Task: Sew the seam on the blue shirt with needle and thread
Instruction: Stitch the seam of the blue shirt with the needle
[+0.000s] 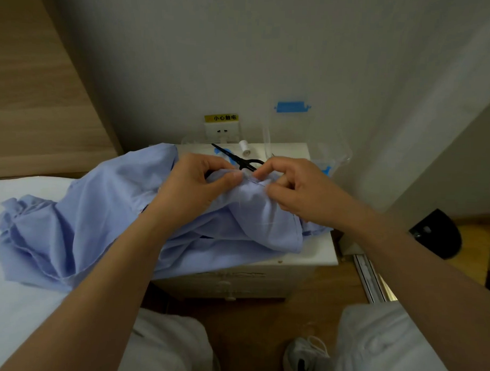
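Here, at centre frame, I see both hands working close together over the blue shirt (pixel 98 208), which spills from the white bed (pixel 12 302) at lower left up onto the top of the white nightstand (pixel 319 251). The left hand (pixel 194 183) has its thumb and curled fingers clamped on a raised fold of the shirt, just left of the seam. The right hand (pixel 296 187) sits just beside it, forefinger and thumb bent in and pinched together on the needle (pixel 255 181), a thin dark sliver lying almost flat in the cloth between the two hands. The other right fingers are curled loosely under the palm. The thread at the needle is too fine for me to trace with any confidence.

Behind the hands, toward the wall, black scissors (pixel 239 158) lie on the nightstand, their blades pointing to the upper left, partly hidden by the fingers. A white spool (pixel 243 147) stands just beyond them. A wall socket (pixel 222 130) with a yellow label (pixel 221 118) above it sits on the wall behind, and a clear plastic container (pixel 309 137) bearing blue tape (pixel 292 107) stands to the right of the spool. At the bottom of the frame I see pale trousers (pixel 171 346) and a shoe (pixel 304 356) on the wooden floor.
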The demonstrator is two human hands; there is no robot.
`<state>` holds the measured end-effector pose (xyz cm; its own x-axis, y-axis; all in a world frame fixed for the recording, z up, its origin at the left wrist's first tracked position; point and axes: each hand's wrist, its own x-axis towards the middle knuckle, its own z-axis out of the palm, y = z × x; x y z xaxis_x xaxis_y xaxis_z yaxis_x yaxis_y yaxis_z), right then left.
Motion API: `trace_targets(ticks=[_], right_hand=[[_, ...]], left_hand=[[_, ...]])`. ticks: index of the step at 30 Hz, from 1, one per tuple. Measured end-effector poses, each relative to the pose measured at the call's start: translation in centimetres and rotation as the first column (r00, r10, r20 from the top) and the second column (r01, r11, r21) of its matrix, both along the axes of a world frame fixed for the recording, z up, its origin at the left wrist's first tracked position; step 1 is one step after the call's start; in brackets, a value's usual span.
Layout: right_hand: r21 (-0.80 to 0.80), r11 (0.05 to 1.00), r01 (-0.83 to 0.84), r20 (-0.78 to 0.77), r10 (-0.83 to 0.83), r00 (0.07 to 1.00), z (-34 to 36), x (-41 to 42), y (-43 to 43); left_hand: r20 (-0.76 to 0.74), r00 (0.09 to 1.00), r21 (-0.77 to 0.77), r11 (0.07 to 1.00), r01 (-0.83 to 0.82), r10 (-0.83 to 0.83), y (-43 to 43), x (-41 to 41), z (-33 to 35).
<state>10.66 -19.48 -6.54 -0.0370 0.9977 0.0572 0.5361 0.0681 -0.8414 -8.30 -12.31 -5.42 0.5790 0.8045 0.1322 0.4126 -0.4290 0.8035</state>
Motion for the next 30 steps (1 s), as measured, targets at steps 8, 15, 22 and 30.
trace_targets(ticks=[8, 15, 22, 30], right_hand=[[0.058, 0.997, 0.049, -0.005, -0.049, 0.999, -0.4, -0.5, 0.2], [0.029, 0.999, 0.040, -0.098, -0.037, 0.995, 0.0, -0.1, 0.2], [-0.035, 0.999, -0.003, -0.216, -0.005, 0.976, 0.5, 0.1, 0.0], [-0.057, 0.998, -0.040, -0.339, 0.018, 0.941, 0.7, 0.4, -0.1]], left_hand=[[-0.022, 0.999, 0.065, 0.997, -0.034, 0.036, 0.1, 0.4, -0.3], [0.015, 0.999, 0.009, 0.999, -0.043, 0.043, 0.4, 0.1, -0.2], [0.150, 0.988, -0.168, 0.984, 0.065, -0.040, 0.1, -0.2, 0.4], [0.234, 0.966, -0.317, 0.931, 0.180, -0.108, 0.1, -0.2, 0.6]])
